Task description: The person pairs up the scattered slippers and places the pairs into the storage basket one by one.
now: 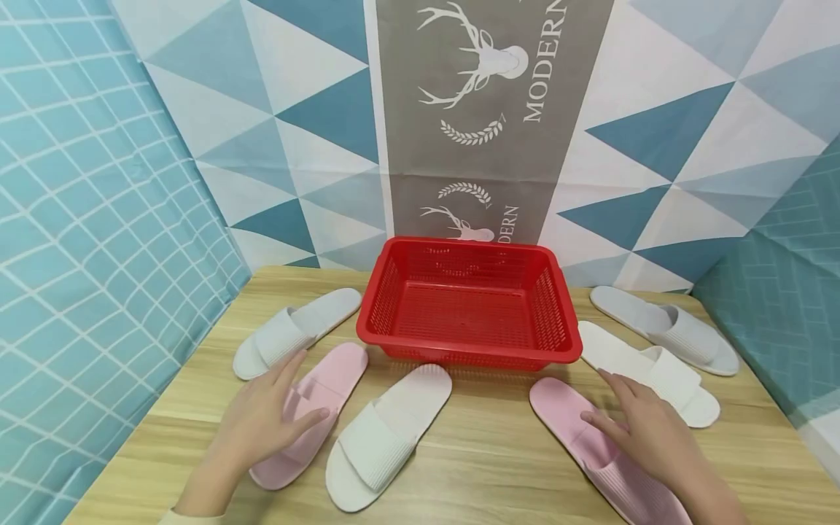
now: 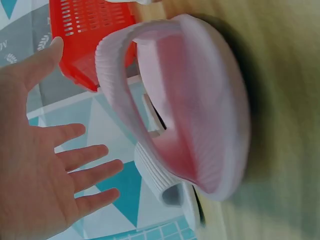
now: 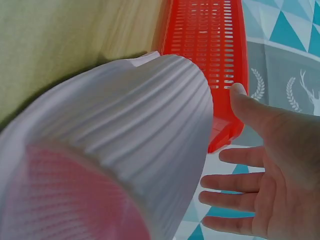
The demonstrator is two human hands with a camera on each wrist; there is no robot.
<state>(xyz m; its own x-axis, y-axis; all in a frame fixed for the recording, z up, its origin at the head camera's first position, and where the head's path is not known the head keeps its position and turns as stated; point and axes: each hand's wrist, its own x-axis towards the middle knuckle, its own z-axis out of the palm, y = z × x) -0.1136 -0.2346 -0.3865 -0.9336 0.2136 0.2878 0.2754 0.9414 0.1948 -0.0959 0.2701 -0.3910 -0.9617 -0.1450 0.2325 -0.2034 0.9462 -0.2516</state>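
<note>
My left hand (image 1: 262, 419) hovers over the left pink slipper (image 1: 328, 379), fingers spread and nothing held. In the left wrist view that pink slipper (image 2: 215, 110) stands apart from the palm (image 2: 40, 185). On the other side, my right hand (image 1: 646, 430) is held above the right pink slipper (image 1: 564, 405), its fingers straight and holding nothing. The right wrist view shows this slipper's ribbed strap (image 3: 145, 105) close up, with the spread fingers (image 3: 235, 182) beside it. Between the hands lies a cream-white slipper (image 1: 377, 448). Another cream-white slipper (image 1: 613, 350) is partly behind my right hand.
A red perforated basket (image 1: 469, 357) stands at the back middle of the wooden table (image 1: 479, 452), with nothing in it. One grey-white slipper (image 1: 324, 313) lies at the back left, another (image 1: 695, 339) at the back right. Patterned cloth walls (image 1: 328, 95) enclose the table's back and sides.
</note>
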